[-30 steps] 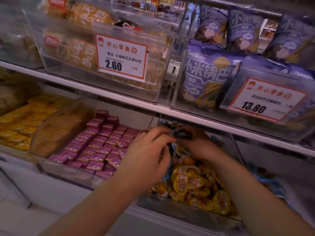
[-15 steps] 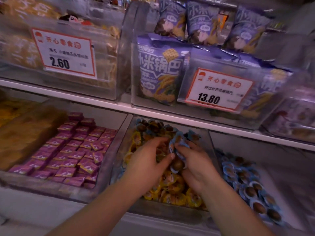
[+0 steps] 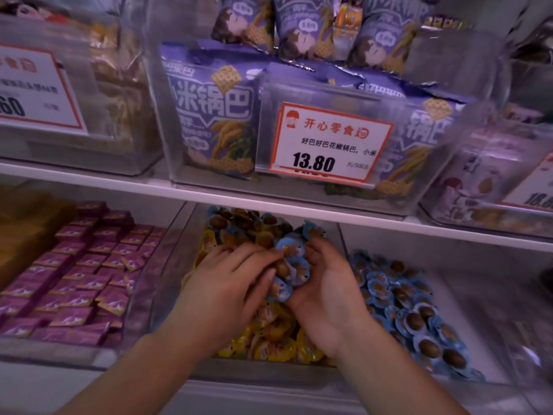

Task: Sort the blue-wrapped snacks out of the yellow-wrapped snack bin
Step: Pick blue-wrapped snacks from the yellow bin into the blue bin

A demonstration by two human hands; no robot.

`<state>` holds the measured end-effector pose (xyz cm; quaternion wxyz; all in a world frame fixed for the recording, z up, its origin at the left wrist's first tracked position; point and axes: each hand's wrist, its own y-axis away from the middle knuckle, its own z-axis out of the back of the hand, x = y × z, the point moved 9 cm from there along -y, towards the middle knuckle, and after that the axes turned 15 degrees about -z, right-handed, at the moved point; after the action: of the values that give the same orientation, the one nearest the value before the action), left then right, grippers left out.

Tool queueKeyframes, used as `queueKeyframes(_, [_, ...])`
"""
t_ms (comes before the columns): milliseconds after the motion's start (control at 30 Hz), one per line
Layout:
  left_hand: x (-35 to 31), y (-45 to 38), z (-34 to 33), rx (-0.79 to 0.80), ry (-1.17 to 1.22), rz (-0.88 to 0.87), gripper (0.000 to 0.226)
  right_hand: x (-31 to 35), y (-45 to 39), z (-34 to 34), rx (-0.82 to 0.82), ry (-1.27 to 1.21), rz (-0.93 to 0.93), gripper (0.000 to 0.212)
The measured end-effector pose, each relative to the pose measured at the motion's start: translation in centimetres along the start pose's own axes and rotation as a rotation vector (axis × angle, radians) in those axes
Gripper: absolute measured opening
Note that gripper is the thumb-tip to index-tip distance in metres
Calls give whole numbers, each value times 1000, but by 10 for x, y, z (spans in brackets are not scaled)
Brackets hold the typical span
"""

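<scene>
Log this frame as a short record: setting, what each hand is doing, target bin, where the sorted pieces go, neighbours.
setting: shop shelf with clear bins
right hand: cupped, holding a clump of blue-wrapped snacks
left hand: fingers touching that clump
target bin: yellow-wrapped snack bin, more blue pieces at its back
bin to the right: blue-wrapped pile
bin to the left: purple packets
shelf above: price tag 13.80

Both hands seemingly cup blue-wrapped snacks.
</scene>
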<state>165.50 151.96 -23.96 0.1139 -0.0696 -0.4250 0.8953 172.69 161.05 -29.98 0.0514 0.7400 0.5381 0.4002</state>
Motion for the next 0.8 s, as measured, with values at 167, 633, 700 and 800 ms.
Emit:
queueKeyframes(167, [-10,-2,-7,44,-137,35,27,-4,-3,12,-118,46,67,40])
queueKeyframes(633, [-14,-4,-30,81,601,319,49,79,51,29,-205,471,490,10])
queueKeyframes(700, [-15,-3,-31,163,437,275,51,98,60,49,-296,521,504,19])
queueKeyframes(800, [-16,-2,-37,306,226,194,48,120,62,89,-529,643,447,17])
